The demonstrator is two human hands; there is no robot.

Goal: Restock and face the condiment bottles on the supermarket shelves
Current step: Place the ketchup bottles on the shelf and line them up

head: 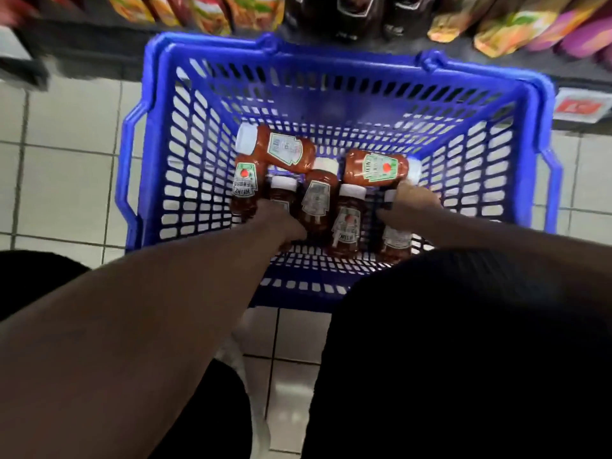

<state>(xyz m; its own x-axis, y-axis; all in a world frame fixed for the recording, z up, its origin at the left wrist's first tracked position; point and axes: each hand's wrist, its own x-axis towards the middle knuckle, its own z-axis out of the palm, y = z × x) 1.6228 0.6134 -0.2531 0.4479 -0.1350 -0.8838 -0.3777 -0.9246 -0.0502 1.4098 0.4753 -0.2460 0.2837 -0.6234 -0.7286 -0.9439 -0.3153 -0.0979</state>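
A blue plastic basket (331,77) stands on the tiled floor in front of me. Several red ketchup bottles with white caps lie in its bottom. My left hand (281,223) reaches down among them and grips a bottle (281,190) near the basket's left side; that bottle is mostly hidden under the hand. My right hand (410,207) wraps round another ketchup bottle (395,240) at the right of the row. Two more bottles, one (281,149) at the far left and one (374,168) at the far right, lie loose across the back.
A low dark shelf (364,48) runs behind the basket, holding colourful pouches (516,28) and dark bottles (351,14). A red and white price tag (579,106) hangs at right. White floor tiles (66,160) lie to the left. My dark-clothed knees fill the foreground.
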